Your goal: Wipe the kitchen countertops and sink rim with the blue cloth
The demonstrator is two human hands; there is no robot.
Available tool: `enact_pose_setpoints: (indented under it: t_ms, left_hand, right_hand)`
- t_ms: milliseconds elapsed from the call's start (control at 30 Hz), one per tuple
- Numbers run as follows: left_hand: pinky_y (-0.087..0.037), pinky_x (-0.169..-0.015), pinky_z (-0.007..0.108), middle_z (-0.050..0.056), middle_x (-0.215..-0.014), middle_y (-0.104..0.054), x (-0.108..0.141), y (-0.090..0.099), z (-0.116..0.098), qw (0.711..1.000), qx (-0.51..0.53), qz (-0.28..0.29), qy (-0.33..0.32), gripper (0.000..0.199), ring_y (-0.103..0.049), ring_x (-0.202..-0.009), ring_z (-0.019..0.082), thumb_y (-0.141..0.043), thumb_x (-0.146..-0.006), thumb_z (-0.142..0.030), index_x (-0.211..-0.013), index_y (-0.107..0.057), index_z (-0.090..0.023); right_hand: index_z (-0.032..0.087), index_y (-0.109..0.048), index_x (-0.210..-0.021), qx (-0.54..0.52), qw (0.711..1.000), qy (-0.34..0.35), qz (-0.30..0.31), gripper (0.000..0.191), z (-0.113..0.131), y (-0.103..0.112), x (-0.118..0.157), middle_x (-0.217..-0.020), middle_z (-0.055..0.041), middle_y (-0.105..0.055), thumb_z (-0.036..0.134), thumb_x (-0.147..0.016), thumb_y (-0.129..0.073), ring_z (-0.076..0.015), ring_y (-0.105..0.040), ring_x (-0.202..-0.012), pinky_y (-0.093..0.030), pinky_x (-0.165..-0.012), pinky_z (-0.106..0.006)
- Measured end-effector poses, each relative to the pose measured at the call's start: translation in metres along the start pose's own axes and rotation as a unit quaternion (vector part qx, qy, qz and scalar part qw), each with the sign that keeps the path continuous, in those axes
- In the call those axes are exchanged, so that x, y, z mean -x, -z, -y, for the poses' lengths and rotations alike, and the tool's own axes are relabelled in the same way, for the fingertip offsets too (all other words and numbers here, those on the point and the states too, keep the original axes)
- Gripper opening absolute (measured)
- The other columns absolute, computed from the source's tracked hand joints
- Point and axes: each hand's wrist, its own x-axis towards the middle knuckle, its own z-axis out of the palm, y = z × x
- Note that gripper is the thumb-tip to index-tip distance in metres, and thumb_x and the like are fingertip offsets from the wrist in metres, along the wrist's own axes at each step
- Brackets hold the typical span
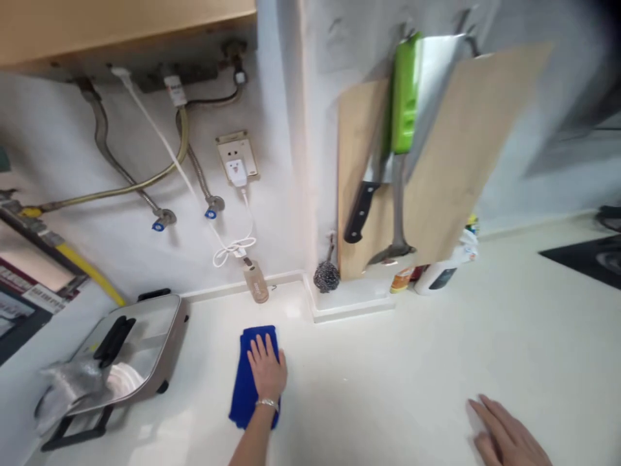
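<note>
White countertop (378, 375) | blue cloth (244, 395) flat under left hand (268, 370) | right hand (507, 432) well apart

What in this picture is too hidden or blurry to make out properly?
In the head view:
- Blue cloth: the part beneath the left hand is hidden by that hand.
- Right hand: cut off by the bottom edge.
- Black-handled knife: blade mostly hidden by the green-edged item hanging in front.
- White bottle: label too small to read.
- Dark shape at top right: too blurred to identify.
</note>
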Motion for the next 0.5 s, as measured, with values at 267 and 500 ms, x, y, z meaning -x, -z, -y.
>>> enact_pose_setpoints:
  t_ms: [267, 500]
  left_hand:
    - [-0.031, -0.122, 0.058, 0.014, -0.162, -0.034, 0.070, -0.014, -0.065, 0.989, 0.065, -0.027, -0.134, 0.059, -0.026, -0.152, 0.032, -0.039, -0.096, -0.032, -0.153, -0.026, -0.023]
    - [-0.031, -0.121, 0.059, 0.016, -0.159, -0.039, 0.013, -0.013, -0.086, 0.993, 0.077, -0.002, -0.087, 0.053, -0.030, -0.150, 0.034, -0.033, -0.097, -0.027, -0.150, -0.034, -0.019]
  right_hand:
    - [0.018, -0.057, -0.136, 0.051, 0.998, -0.014, -0.017, 0.057, 0.023, 0.001, 0.000, -0.151, -0.0105, -0.049, 0.034, -0.083, -0.043, -0.0326, -0.049, -0.136, -0.043, -0.114, -0.054]
    - [0.023, -0.061, -0.133, 0.069, 0.997, -0.030, 0.005, 0.060, 0.023, 0.010, -0.003, -0.154, -0.0047, -0.046, 0.032, -0.076, -0.047, -0.0325, -0.047, -0.138, -0.048, -0.111, -0.051]
